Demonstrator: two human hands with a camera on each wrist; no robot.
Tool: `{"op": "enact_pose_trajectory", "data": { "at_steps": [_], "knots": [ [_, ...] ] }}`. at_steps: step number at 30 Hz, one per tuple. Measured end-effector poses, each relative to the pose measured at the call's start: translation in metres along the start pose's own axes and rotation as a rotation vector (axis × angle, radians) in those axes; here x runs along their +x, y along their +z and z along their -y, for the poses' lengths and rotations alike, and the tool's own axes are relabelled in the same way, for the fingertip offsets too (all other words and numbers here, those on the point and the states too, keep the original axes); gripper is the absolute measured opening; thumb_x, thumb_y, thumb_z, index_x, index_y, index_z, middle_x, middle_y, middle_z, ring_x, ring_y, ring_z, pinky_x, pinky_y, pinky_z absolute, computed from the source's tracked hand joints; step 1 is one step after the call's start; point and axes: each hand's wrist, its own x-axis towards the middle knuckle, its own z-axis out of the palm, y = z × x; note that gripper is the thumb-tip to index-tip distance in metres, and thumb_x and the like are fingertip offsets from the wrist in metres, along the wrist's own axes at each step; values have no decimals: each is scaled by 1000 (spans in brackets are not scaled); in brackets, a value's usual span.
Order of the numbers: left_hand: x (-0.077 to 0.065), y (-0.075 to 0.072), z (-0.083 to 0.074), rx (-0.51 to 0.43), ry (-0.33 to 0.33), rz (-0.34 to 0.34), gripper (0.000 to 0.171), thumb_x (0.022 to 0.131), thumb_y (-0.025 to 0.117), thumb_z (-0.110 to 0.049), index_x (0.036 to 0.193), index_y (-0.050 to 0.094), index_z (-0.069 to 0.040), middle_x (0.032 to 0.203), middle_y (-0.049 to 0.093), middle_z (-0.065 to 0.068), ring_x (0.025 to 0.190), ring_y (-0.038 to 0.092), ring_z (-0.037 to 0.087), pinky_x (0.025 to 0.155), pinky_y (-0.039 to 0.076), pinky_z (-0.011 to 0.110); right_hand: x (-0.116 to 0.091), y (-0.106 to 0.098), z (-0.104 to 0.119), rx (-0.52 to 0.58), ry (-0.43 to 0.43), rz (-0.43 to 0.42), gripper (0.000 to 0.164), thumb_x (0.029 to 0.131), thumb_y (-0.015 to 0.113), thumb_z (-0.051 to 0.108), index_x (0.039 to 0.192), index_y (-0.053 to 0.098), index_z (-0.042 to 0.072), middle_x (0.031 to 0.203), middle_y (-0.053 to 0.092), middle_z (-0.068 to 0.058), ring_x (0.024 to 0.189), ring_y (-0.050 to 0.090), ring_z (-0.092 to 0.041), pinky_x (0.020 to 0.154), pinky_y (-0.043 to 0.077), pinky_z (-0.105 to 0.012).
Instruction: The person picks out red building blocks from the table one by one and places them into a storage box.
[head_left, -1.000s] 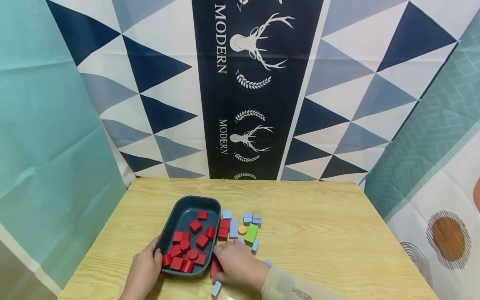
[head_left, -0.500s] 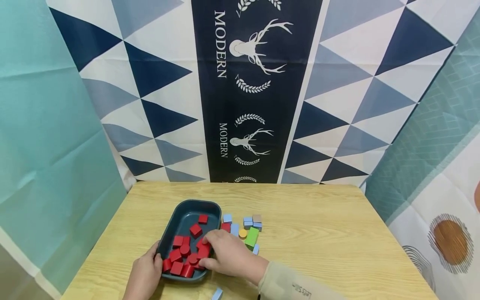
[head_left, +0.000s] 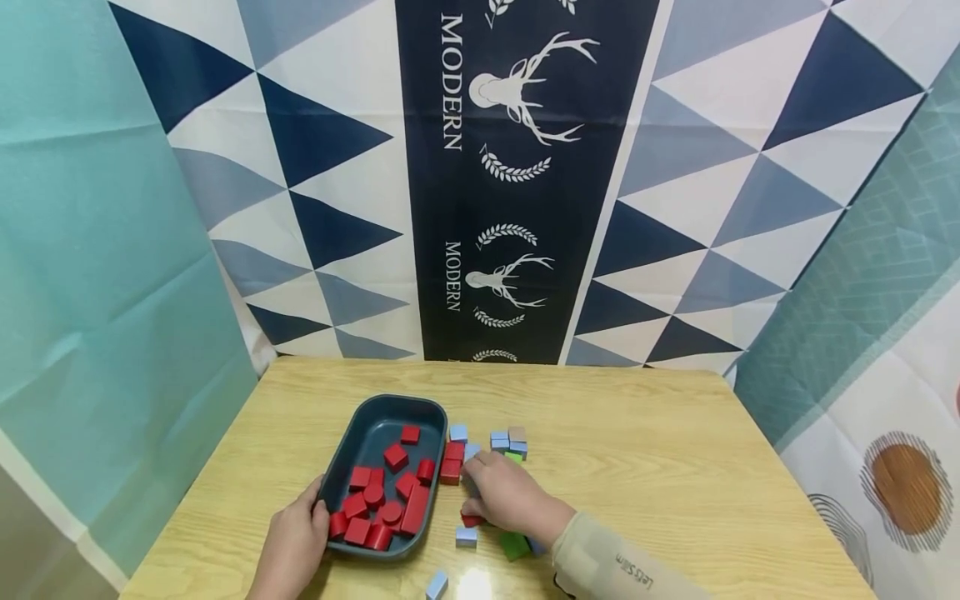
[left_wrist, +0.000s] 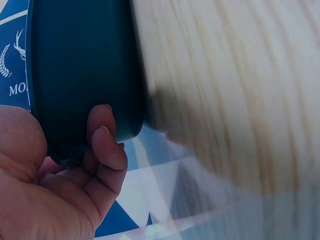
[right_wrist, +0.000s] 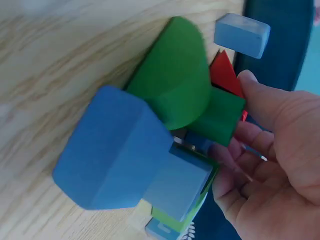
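My left hand (head_left: 288,537) grips the left side of a dark teal tray (head_left: 347,442), with thumb at the rim and curled fingers against the outer wall (left_wrist: 85,60). Red blocks, cubes and cylinders among them, lie in the tray, and a long red block (head_left: 415,510) rests along its right side. Right of the tray, my right hand (head_left: 517,496) is low among loose blocks. Its thumb and curled fingers are around a red triangular block (right_wrist: 222,72), partly hidden behind a green block (right_wrist: 217,116). A green half-round block (right_wrist: 175,75) and a blue block (right_wrist: 112,150) lie close by.
Two red blocks (head_left: 452,462) stand against the tray's right wall. Light blue blocks (head_left: 467,537) lie in front of my right hand, with another (head_left: 437,585) nearer the front. More blue blocks and a tan block (head_left: 517,433) sit further back. A patterned cloth hangs behind the table.
My right hand laid the long red block in the tray, then moved right to the loose blocks. The left hand stays on the tray's side.
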Motion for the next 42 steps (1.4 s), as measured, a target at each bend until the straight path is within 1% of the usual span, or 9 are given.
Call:
{"op": "enact_pose_trajectory", "data": {
  "at_steps": [3, 7, 11, 17, 25, 31, 34, 37, 42],
  "knots": [
    [0, -1, 0, -3, -1, 8, 48, 105, 49, -5, 149, 53, 13, 141, 61, 37, 125, 68, 49, 100, 57, 63, 0, 1, 0, -55, -26, 12, 45, 87, 89, 41, 117, 74, 10, 100, 67, 0, 86, 57, -11, 79, 55, -27],
    [-1, -1, -1, 3, 4, 5, 48, 105, 50, -5, 148, 53, 14, 141, 61, 38, 125, 68, 50, 101, 57, 64, -4, 3, 2, -142, -99, 23, 34, 84, 90, 42, 106, 76, 20, 93, 66, 6, 80, 53, -8, 72, 48, -23],
    [-1, -1, 0, 9, 4, 0, 48, 104, 51, -5, 148, 53, 14, 140, 61, 39, 124, 69, 49, 99, 57, 64, -10, 3, 4, -223, -187, 69, 17, 88, 87, 25, 102, 78, 27, 96, 71, 9, 83, 58, -8, 73, 49, -22],
    [-1, -2, 2, 12, 8, -2, 48, 104, 51, -5, 148, 53, 13, 140, 62, 38, 124, 68, 50, 99, 58, 63, -8, 1, 8, -292, -263, 100, 15, 95, 77, 13, 106, 80, 24, 97, 74, 11, 85, 63, -2, 79, 56, -19],
    [-2, 1, 4, 24, -20, 8, 49, 104, 50, -5, 150, 52, 12, 140, 61, 38, 122, 70, 47, 99, 58, 63, 9, -11, 37, 312, -106, 18, 33, 101, 74, 27, 130, 71, 12, 120, 74, 0, 101, 64, -2, 89, 59, -19],
    [-1, 3, 1, 7, -5, 12, 48, 104, 52, -6, 150, 53, 11, 140, 62, 38, 121, 71, 45, 97, 60, 61, 14, -4, 32, 461, -2, -60, 19, 107, 66, 21, 122, 73, 13, 115, 75, 0, 99, 64, -2, 89, 59, -22],
    [1, 5, 2, 20, 5, -16, 47, 103, 54, -5, 147, 56, 10, 138, 65, 36, 114, 74, 40, 92, 63, 58, 8, -2, 24, 371, 32, -29, 18, 104, 71, 31, 111, 72, 14, 102, 71, 3, 88, 62, -5, 77, 57, -23],
    [2, 3, 3, 25, 3, -33, 47, 102, 54, -4, 146, 57, 11, 136, 66, 36, 104, 75, 35, 86, 64, 55, -1, 1, 22, 142, 1, 77, 31, 94, 82, 41, 111, 72, 17, 100, 68, 4, 82, 60, -8, 69, 54, -24],
    [0, 0, 0, -3, -7, 2, 49, 104, 52, -6, 149, 54, 12, 138, 63, 38, 96, 71, 34, 81, 63, 51, -7, 9, 21, -165, -76, 121, 20, 90, 85, 23, 109, 77, 22, 98, 69, 2, 85, 66, -12, 68, 58, -25]
  ]
}}
